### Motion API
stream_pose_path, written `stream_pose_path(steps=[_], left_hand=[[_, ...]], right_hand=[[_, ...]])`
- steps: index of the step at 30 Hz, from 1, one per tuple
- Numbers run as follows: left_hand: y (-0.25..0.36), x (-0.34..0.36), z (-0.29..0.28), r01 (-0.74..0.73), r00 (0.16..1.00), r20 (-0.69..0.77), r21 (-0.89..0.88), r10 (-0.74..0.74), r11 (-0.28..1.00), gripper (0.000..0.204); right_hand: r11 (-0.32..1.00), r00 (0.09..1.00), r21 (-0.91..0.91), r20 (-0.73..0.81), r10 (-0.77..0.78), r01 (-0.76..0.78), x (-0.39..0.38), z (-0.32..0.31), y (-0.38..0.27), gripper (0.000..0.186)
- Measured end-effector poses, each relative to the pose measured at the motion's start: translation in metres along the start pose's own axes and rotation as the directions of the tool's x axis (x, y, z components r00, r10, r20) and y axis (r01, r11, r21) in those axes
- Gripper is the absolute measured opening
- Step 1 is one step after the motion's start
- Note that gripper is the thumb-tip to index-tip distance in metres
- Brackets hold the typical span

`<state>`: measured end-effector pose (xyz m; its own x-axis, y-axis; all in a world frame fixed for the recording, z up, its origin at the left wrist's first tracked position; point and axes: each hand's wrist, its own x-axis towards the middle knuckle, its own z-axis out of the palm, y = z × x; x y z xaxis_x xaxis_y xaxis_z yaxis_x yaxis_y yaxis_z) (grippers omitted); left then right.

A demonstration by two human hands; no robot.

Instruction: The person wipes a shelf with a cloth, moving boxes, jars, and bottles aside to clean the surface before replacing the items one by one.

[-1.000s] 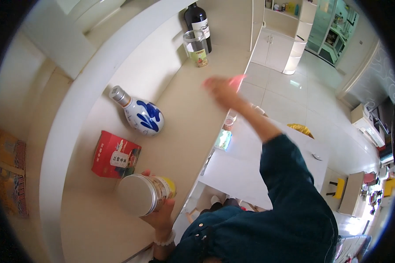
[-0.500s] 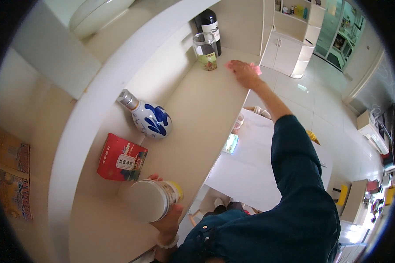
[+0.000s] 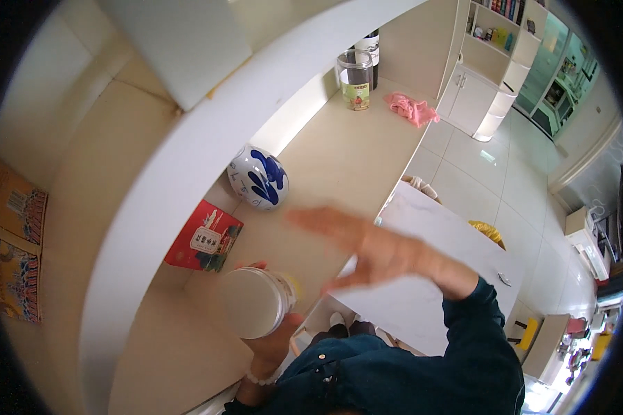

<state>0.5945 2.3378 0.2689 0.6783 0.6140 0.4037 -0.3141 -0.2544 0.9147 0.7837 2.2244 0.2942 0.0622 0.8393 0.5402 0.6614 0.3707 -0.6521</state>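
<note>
My left hand [image 3: 275,342] grips a round jar [image 3: 253,304] with a pale lid, held over the near end of the cream shelf [image 3: 336,162]. In mid-air over the shelf's front edge is my right hand [image 3: 367,247], empty, its thumb apart from the fingers and slightly blurred. A crumpled pink cloth [image 3: 412,109] lies by itself at the far end. Along the back stand a blue-and-white porcelain bottle [image 3: 259,178], its neck hidden behind the shelf frame, and a red box [image 3: 204,236] close to the jar.
A clear labelled jar [image 3: 356,83] and a dark bottle [image 3: 371,55] stand at the far back. The white curved frame [image 3: 166,159] borders the shelf. Below its front edge is a white table [image 3: 422,290], with a white cabinet [image 3: 469,97] across the tiled floor.
My right hand has let go of the pink cloth and come back toward me, over the shelf's front edge. My left hand still holds the round jar; the view has shifted slightly.
</note>
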Motion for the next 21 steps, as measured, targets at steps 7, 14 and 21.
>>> stream_pose_path(steps=[7,14,21], left_hand=[[-0.013,0.0,-0.004,-0.073,0.997,0.002,0.126,0.074,0.989,0.105],[0.001,0.003,0.013,-0.135,0.991,0.025,0.033,0.134,0.99,0.109],[-0.025,-0.026,0.003,-0.372,0.884,0.466,0.723,-0.014,0.582,0.064]], right_hand=[[0.992,0.991,0.117,-0.111,0.068,-0.055,-0.004,0.062,-0.034,0.08],[0.984,0.914,-0.087,-0.39,0.112,-0.158,-0.003,0.034,-0.019,0.069],[0.885,0.708,0.032,-0.587,0.393,-0.465,0.035,-0.044,0.084,0.063]])
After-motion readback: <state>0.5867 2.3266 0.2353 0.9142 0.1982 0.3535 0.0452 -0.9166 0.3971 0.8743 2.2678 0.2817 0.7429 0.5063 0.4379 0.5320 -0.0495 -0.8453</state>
